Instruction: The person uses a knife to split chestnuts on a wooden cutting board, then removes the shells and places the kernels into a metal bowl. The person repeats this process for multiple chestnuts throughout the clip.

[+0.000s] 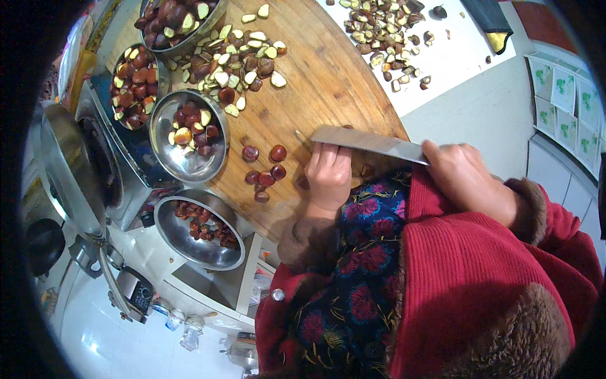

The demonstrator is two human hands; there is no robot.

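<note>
The right hand (457,174) is closed around the handle of a knife (372,144), its blade held over the wooden board (322,76). The left hand (329,177) has its fingertips at the blade; whether they grip anything is hidden. Loose chestnuts (266,179) lie on the board left of that hand, near a metal bowl (196,169) holding more chestnuts.

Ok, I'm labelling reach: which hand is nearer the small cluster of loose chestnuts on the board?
Left. The left hand is just right of the chestnuts, by the knife; the right hand is farther right, gripping the knife.
</note>
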